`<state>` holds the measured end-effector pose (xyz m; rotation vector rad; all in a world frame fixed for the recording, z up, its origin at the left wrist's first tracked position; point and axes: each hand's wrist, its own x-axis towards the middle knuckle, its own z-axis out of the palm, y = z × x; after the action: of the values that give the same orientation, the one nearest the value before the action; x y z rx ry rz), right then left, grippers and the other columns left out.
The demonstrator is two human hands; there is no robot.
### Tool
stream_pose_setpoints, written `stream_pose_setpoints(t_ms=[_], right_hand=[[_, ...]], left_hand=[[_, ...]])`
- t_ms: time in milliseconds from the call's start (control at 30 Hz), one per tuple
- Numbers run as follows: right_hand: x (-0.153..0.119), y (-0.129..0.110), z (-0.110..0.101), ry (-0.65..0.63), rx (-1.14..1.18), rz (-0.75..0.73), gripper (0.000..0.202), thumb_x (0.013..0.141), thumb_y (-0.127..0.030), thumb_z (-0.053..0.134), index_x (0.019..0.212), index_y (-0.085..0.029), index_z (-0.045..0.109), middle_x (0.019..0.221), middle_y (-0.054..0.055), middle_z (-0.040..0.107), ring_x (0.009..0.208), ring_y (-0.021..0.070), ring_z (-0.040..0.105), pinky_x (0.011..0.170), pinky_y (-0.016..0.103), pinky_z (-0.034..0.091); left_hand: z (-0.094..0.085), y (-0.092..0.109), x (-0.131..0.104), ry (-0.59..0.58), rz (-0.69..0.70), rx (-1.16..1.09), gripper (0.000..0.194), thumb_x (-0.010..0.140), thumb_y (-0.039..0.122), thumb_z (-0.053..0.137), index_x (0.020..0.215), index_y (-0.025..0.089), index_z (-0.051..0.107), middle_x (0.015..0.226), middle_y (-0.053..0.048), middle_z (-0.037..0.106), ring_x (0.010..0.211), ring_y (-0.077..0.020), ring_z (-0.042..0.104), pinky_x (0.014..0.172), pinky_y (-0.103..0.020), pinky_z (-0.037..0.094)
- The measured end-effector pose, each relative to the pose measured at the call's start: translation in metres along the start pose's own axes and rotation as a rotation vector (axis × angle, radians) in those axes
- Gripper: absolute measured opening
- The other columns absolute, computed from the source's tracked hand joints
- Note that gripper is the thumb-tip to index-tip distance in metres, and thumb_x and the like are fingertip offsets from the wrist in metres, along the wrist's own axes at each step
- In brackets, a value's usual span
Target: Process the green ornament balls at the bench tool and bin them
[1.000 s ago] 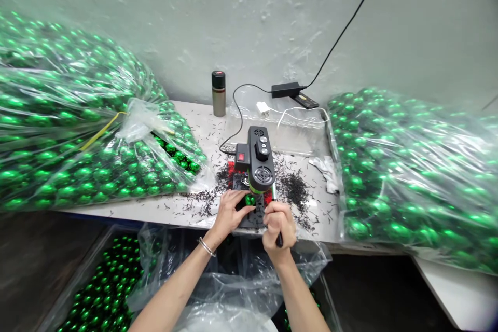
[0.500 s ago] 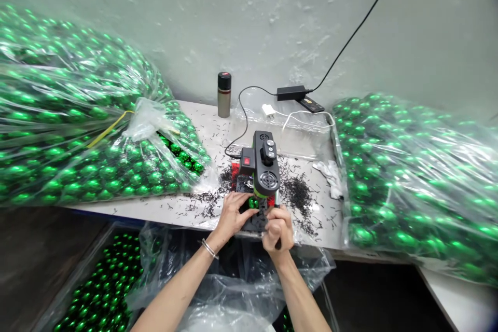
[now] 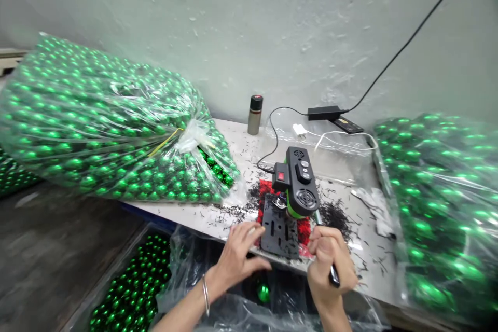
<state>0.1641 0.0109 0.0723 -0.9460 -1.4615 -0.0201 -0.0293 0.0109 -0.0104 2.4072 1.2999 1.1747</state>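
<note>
With left hand (image 3: 235, 255) wide, gripping black-handled lever (image 3: 333, 277) in right hand (image 3: 326, 257), risking slack clear plastic (image 3: 185, 249) snagging shiny green ball (image 3: 263, 292).

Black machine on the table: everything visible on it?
The black machine stands upright on a red sheet, dark scraps around it. Its long, rounded head looks plastic, with two round grilles, silver buttons and a green band beneath. A side box carries a red switch and cable. The slotted base plate looks metal. The right grip is closed around its lever; whether the left grip touches the plate is unclear.
</note>
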Motion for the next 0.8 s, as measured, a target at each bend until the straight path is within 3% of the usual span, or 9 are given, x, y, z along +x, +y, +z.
stream_pose_setpoints(t_ms=[67, 133, 267, 400, 533, 600, 733, 800], right_hand=[[-0.004, 0.003, 0.001, 0.003, 0.011, 0.001, 0.030, 0.089, -0.004, 0.045, 0.065, -0.021, 0.047, 0.062, -0.001, 0.051, 0.065, 0.0143, 0.055, 0.058, 0.029, 0.041], [-0.005, 0.003, 0.000, -0.002, 0.012, -0.004, 0.029, 0.089, -0.004, 0.046, 0.065, -0.021, 0.047, 0.062, -0.001, 0.051, 0.066, 0.0147, 0.055, 0.059, 0.029, 0.041], [-0.004, 0.002, -0.001, -0.011, 0.007, -0.022, 0.029, 0.089, -0.003, 0.044, 0.066, -0.021, 0.047, 0.063, -0.001, 0.052, 0.066, 0.0149, 0.056, 0.059, 0.029, 0.042], [-0.002, 0.000, 0.000, -0.018, 0.000, -0.024, 0.030, 0.089, -0.001, 0.043, 0.066, -0.020, 0.047, 0.063, -0.001, 0.051, 0.067, 0.0139, 0.055, 0.057, 0.027, 0.042], [0.000, -0.002, 0.000, -0.037, -0.010, -0.045, 0.030, 0.089, 0.000, 0.042, 0.067, -0.020, 0.047, 0.065, -0.001, 0.051, 0.066, 0.0122, 0.054, 0.056, 0.025, 0.042], [0.000, -0.002, -0.001, -0.048, -0.015, -0.043, 0.030, 0.089, 0.001, 0.042, 0.067, -0.020, 0.047, 0.068, 0.000, 0.052, 0.064, 0.0114, 0.054, 0.055, 0.025, 0.042], [-0.002, -0.001, 0.000, -0.035, -0.010, -0.022, 0.031, 0.089, 0.000, 0.042, 0.066, -0.020, 0.047, 0.065, -0.001, 0.052, 0.068, 0.0131, 0.057, 0.057, 0.026, 0.043], [-0.002, -0.002, 0.000, -0.031, -0.006, -0.005, 0.031, 0.089, -0.001, 0.042, 0.065, -0.020, 0.047, 0.065, -0.001, 0.052, 0.068, 0.0133, 0.056, 0.057, 0.026, 0.042]], left_hand=[[-0.015, -0.023, 0.027, 0.048, -0.163, 0.168, 0.030, 0.100, 0.036, 0.047, 0.122, 0.022, 0.062, 0.121, -0.014, 0.066, 0.114, -0.0292, 0.059, 0.096, -0.047, 0.046], [-0.030, -0.047, 0.060, -0.001, -0.367, 0.364, 0.025, 0.099, 0.023, 0.044, 0.111, 0.020, 0.066, 0.119, -0.014, 0.065, 0.114, -0.0301, 0.058, 0.096, -0.046, 0.045], [-0.046, -0.082, 0.106, -0.065, -0.432, 0.419, 0.009, 0.091, 0.015, 0.056, 0.091, 0.015, 0.065, 0.096, -0.017, 0.068, 0.099, -0.0342, 0.062, 0.090, -0.047, 0.043], [-0.042, -0.091, 0.117, -0.139, -0.454, 0.389, 0.008, 0.081, 0.010, 0.067, 0.077, 0.015, 0.062, 0.080, -0.012, 0.068, 0.088, -0.0305, 0.065, 0.087, -0.042, 0.043], [-0.045, -0.090, 0.117, -0.163, -0.509, 0.327, 0.009, 0.083, 0.019, 0.066, 0.090, 0.013, 0.067, 0.081, -0.010, 0.071, 0.081, -0.0270, 0.067, 0.079, -0.037, 0.047], [-0.052, -0.089, 0.114, -0.105, -0.593, 0.136, 0.022, 0.086, 0.027, 0.064, 0.104, 0.014, 0.067, 0.088, -0.009, 0.073, 0.081, -0.0245, 0.068, 0.075, -0.034, 0.050], [-0.063, -0.074, 0.096, 0.115, -0.832, -0.716, 0.041, 0.081, 0.037, 0.069, 0.115, 0.016, 0.066, 0.100, -0.008, 0.074, 0.086, -0.0207, 0.070, 0.078, -0.030, 0.054], [-0.063, -0.062, 0.085, 0.132, -0.913, -1.027, 0.044, 0.079, 0.035, 0.072, 0.118, 0.015, 0.066, 0.097, -0.008, 0.074, 0.081, -0.0188, 0.071, 0.076, -0.029, 0.056]])
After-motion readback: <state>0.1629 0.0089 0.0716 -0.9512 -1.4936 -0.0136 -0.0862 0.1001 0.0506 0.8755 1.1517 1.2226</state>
